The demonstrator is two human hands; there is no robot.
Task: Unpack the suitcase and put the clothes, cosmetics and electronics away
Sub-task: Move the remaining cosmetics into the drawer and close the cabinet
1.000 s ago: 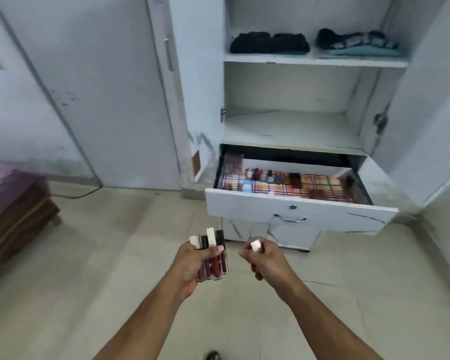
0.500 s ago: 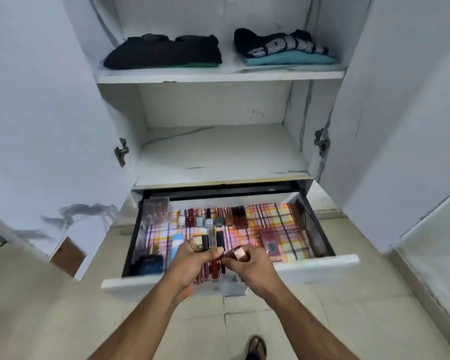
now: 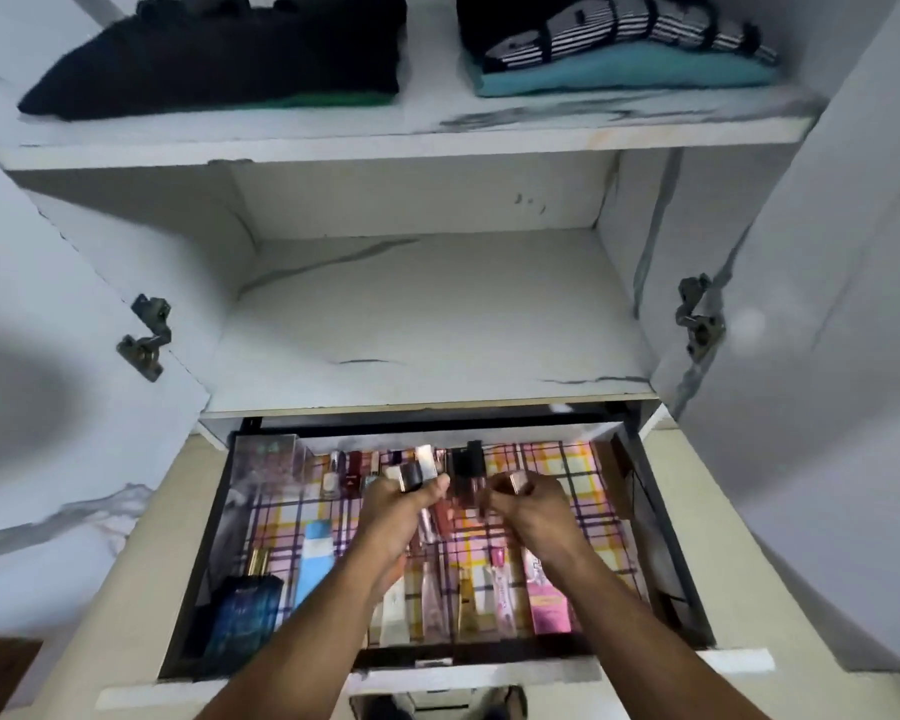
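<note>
Both hands hold cosmetics over the open drawer [image 3: 214,517] of a white wardrobe.

The left hand [image 3: 393,517] is closed round a bunch of lip gloss tubes [image 3: 418,472], their caps sticking up above the drawer's plaid liner [image 3: 557,462]; the right hand [image 3: 533,504], just beside it, pinches a single small tube [image 3: 516,481] between thumb and fingers. Inside the drawer, a row of small bottles [image 3: 344,472] stands along the back edge, a blue box [image 3: 242,615] sits in the front left corner with a pale blue tube [image 3: 315,556] next to it, and a pink box [image 3: 546,605] lies near the front right. Directly above the drawer is a bare shelf [image 3: 437,314]. On the higher shelf above the drawer lie a folded dark stack [image 3: 230,59] and a striped-and-teal stack [image 3: 619,49].
</note>
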